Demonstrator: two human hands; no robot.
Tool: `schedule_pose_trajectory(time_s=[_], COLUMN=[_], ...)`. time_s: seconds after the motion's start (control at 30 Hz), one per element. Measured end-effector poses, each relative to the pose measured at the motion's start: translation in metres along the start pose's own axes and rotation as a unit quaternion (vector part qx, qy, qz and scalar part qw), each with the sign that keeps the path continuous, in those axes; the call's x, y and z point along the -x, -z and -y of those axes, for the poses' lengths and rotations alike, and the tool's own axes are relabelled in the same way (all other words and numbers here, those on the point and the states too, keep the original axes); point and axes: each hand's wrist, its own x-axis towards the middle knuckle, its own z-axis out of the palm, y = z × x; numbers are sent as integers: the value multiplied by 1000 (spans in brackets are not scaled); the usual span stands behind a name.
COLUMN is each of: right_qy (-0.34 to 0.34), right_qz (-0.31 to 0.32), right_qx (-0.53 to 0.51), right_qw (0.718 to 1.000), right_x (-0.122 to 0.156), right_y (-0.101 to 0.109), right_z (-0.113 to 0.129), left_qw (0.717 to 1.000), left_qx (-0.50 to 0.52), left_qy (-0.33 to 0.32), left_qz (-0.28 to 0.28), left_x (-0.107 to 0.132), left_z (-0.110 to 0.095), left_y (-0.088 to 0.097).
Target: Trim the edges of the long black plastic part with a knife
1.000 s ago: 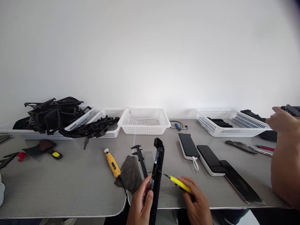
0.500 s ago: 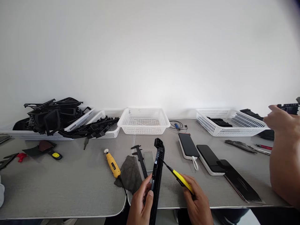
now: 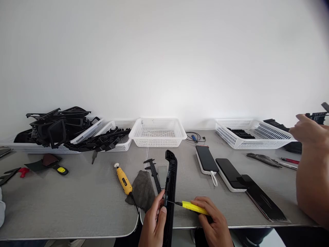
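Near the table's front edge, my left hand grips a long black plastic part, held roughly upright with its hooked end at the top. My right hand is closed round a yellow utility knife. The thin dark blade points left and meets the part just above my left thumb; whether it cuts in I cannot tell. Left of the part lie a black caliper, a small grey plate and a dark grey cloth. The lower end of the part runs out of view.
A yellow rotary tool lies left of the cloth. White baskets stand along the wall, the middle one between baskets of black parts. Phones and a power bank lie to the right. Another person's hand holds a black part at far right.
The knife has swung from pointing up and left to nearly level, its tip now lower along the part. The black part has turned slightly in my left hand.
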Motion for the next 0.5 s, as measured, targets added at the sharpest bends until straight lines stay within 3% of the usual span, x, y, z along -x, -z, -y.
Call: schedule_pose_trajectory(time_s=[0.13,0.27,0.5], right_qy=[-24,3,47], right_qz=[36,47,17], right_qx=[5,13,6], right_qw=[999,999,999], right_x=[5,3,-6], right_y=[-1,0,2], right_z=[-6,1,19], left_qw=[998,995,985], left_qx=[27,58,157], left_qy=[44,37,26], left_qz=[-39,-72,-65], left_x=[0,-3,-18], left_z=[-4,0,21], left_y=[-1,-1,4])
